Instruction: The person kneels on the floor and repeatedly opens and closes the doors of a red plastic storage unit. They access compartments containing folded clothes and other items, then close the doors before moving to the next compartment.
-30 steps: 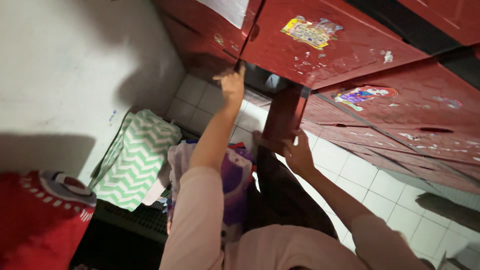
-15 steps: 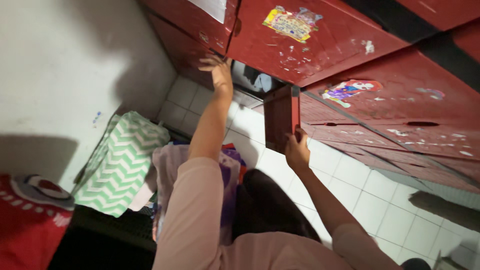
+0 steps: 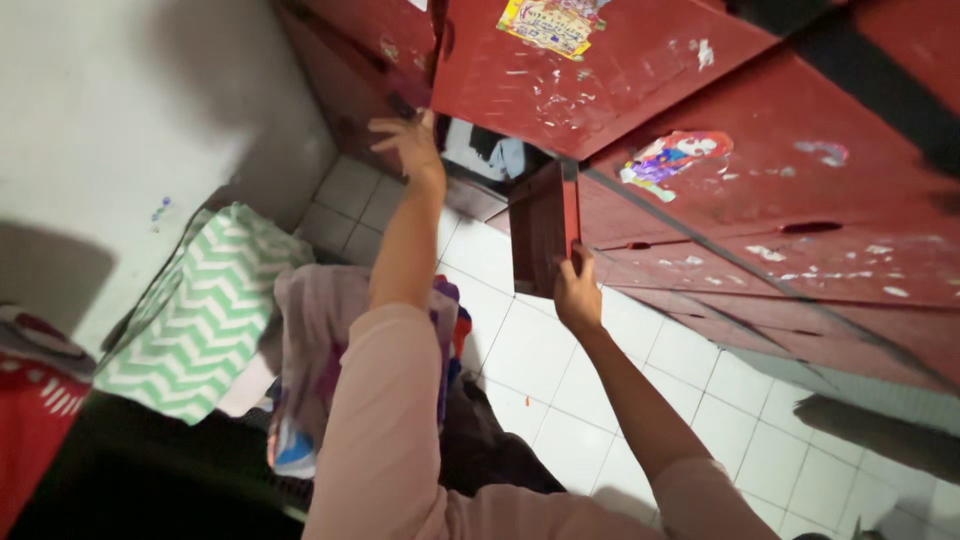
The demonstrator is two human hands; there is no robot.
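We see our left hand (image 3: 408, 140) raised to the dark opening of the red plastic cabinet (image 3: 640, 90), fingers spread and resting on the edge of the red panel beside the opening; it closes on nothing that we can make out. Our right hand (image 3: 574, 292) sits lower, with fingers curled around the bottom edge of the small red cabinet door (image 3: 545, 240), which stands swung out from the cabinet front, edge-on to us. Inside the opening, dark and pale folded clothes (image 3: 490, 155) show, too dim to tell apart.

The cabinet front carries colourful cartoon stickers (image 3: 548, 22), one above the open door and another (image 3: 672, 158) to its right, with scraps of torn paper around them. Under our left arm, a pile of fabric lies in a dark basket (image 3: 250, 470): a green and white zigzag cloth (image 3: 200, 310) on the left and a pale purple printed garment (image 3: 320, 350) just beside it. A red cloth with white marks (image 3: 35, 410) sits at the far left. White floor tiles (image 3: 600, 380) spread below the cabinet, and a pale wall (image 3: 120, 110) rises on the left. Both our sleeves are pale pink.
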